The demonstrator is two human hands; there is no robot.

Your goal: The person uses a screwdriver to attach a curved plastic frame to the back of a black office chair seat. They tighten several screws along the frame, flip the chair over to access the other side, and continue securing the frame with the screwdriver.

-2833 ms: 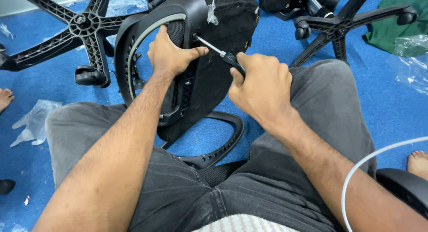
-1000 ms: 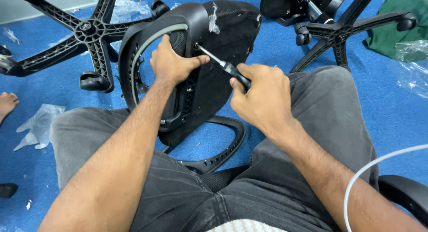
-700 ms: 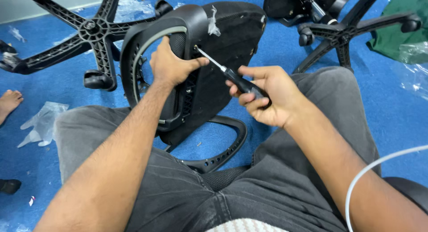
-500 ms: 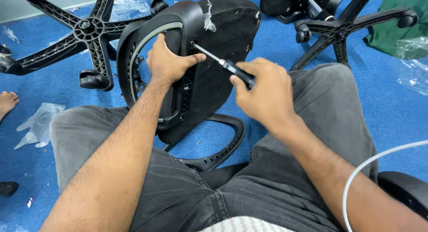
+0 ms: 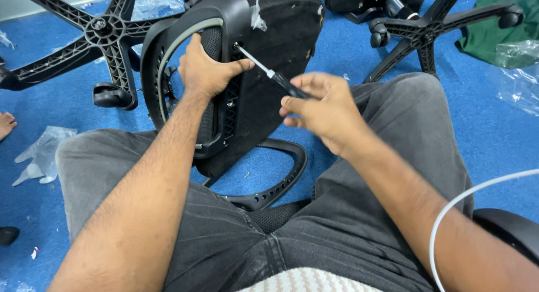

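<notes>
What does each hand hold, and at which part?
Right hand holds screwdriver by its black handle; left hand grips chair back at its frame.

The right hand (image 5: pixel 323 109) is blurred and covers most of the screwdriver (image 5: pixel 268 72) handle; its tip is too small to make out. The chair back (image 5: pixel 264 73) hides behind the left hand (image 5: pixel 205 73), and picture edges cut off both star bases

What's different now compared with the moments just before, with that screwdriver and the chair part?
The right hand has loosened its closed grip, now pinching the screwdriver handle with its fingertips. The tip stays at the same spot on the black chair back. The left hand stays clamped on the frame.
</notes>
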